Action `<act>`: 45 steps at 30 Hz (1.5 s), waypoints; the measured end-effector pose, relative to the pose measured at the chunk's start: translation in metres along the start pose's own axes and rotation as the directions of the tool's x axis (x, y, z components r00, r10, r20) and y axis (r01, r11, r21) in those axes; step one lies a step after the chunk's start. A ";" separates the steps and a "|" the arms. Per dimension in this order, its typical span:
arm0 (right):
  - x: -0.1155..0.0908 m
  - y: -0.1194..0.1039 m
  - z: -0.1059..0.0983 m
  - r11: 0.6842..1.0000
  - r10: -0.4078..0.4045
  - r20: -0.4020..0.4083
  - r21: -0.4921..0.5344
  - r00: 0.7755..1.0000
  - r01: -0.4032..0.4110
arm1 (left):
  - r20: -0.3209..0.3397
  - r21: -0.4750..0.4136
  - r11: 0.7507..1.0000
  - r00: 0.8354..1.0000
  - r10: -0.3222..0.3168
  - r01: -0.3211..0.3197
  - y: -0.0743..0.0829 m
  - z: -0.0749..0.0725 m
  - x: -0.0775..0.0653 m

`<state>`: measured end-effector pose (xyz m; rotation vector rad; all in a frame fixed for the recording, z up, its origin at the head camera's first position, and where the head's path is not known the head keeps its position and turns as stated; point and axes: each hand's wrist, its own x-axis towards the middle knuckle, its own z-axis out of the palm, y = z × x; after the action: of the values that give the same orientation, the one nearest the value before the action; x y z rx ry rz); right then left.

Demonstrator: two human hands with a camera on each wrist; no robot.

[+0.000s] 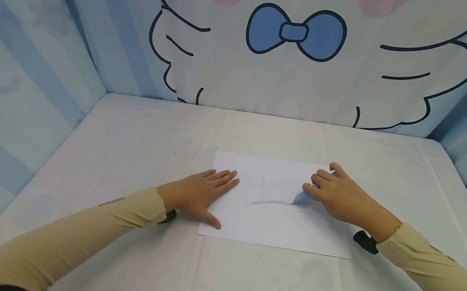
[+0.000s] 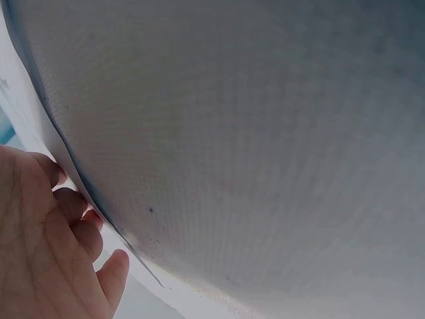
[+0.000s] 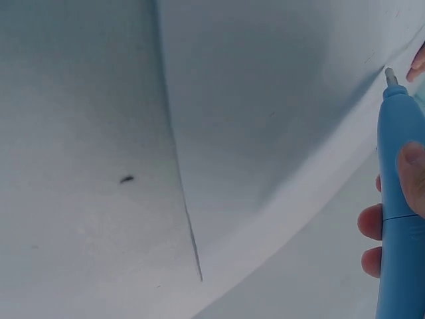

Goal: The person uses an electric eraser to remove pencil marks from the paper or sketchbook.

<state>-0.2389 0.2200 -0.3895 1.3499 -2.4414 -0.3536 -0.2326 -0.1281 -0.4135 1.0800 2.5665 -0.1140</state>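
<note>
A white sheet of paper lies on the table, with faint grey smudges and one curved pencil line near its middle. My left hand rests over the sheet's left edge, fingers extended and thumb spread apart. Over the right part of the paper, my right hand grips a blue electric eraser. Its narrow whitish tip points down and left, right at the right end of the pencil line. In the right wrist view the thumb lies along the blue body, fingertips showing on the other side.
A pale cloth covers the table. Behind it hangs a curtain printed with a blue bow tie, and striped blue curtains stand at both sides. Dark wrist-camera parts show beneath the beige sleeves.
</note>
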 end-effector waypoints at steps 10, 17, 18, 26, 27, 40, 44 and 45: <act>0.001 -0.001 0.004 1.000 -0.027 -0.026 -0.010 0.999 0.027 | -0.005 0.004 1.000 1.000 0.002 -0.002 0.000 0.000 0.000; 0.002 0.000 0.004 0.999 -0.016 -0.005 -0.034 1.000 0.015 | 0.000 0.003 1.000 1.000 -0.003 0.003 0.002 0.000 0.001; 0.003 0.000 0.004 0.999 -0.017 -0.010 -0.040 1.000 0.016 | 0.000 0.005 1.000 1.000 -0.005 0.005 0.002 0.000 0.001; 0.006 -0.001 0.003 0.997 -0.054 -0.038 -0.049 0.998 0.052 | 0.009 0.013 1.000 1.000 -0.012 0.012 0.002 0.000 0.001; 0.006 -0.001 0.002 0.998 -0.052 -0.035 -0.049 0.998 0.050 | 0.008 0.013 1.000 1.000 -0.011 0.011 0.002 0.000 0.001; 0.010 -0.004 -0.003 0.996 -0.066 -0.005 -0.055 0.998 0.066 | 0.012 0.009 1.000 1.000 -0.008 0.008 0.002 -0.001 0.002; 0.011 -0.004 -0.004 0.997 -0.058 -0.012 -0.059 0.998 0.058 | 0.014 0.011 1.000 1.000 -0.010 0.010 0.002 0.000 0.002; 0.011 -0.004 -0.004 0.997 -0.054 -0.012 -0.059 0.998 0.053 | 0.014 0.010 1.000 1.000 -0.008 0.008 0.002 0.000 0.002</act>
<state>-0.2396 0.2080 -0.3856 1.3901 -2.3688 -0.4244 -0.2326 -0.1255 -0.4137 1.0688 2.5609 -0.1356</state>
